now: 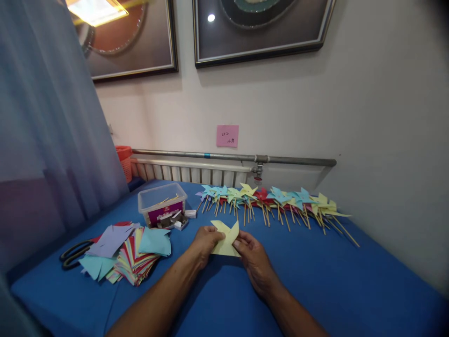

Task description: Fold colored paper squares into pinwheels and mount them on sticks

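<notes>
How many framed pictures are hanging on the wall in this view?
2. One framed picture hangs at the upper left, partly behind the curtain; the second framed picture is right of it, near the top centre. The curtain may hide more.

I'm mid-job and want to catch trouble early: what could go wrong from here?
1. The left hand and right hand pinch the yellow paper; if either slips, its folds might spring open.
2. The pinwheels lie ahead of the hands, so a forward reach could disturb them.
3. The left arm might brush the loose paper pile beside it.
</notes>
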Motion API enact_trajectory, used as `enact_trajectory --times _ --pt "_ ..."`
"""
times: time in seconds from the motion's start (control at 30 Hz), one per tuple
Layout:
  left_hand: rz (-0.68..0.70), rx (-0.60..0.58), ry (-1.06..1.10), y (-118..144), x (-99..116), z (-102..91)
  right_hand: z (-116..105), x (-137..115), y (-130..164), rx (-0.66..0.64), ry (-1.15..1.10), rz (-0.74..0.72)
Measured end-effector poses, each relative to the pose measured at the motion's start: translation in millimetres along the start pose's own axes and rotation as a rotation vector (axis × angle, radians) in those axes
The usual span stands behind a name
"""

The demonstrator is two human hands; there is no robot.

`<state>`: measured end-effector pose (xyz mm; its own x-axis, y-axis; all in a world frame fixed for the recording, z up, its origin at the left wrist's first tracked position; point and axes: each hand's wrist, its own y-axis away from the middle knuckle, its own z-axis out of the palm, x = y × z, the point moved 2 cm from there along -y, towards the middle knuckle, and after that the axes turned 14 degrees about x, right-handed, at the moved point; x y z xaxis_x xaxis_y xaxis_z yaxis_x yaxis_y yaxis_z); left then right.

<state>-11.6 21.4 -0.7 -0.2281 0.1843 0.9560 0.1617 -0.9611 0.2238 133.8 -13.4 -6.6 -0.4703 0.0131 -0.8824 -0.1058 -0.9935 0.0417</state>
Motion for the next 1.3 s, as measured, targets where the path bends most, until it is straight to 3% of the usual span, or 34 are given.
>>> enact_trajectory --times 0.33,0.67,1.3 --pt "0.132 0.091 -0.186 3 -8 11.2 -8 9 -9 0.146 0.1 -0.044" --pt "0.075 0.051 -0.179 11 -7 16.2 -10 15 -14 0.274 0.237 -0.108" --pt "-0.011 -0.06 -0.106 16 -6 14.9 -16 20 -17 0.29 0.243 -0.103"
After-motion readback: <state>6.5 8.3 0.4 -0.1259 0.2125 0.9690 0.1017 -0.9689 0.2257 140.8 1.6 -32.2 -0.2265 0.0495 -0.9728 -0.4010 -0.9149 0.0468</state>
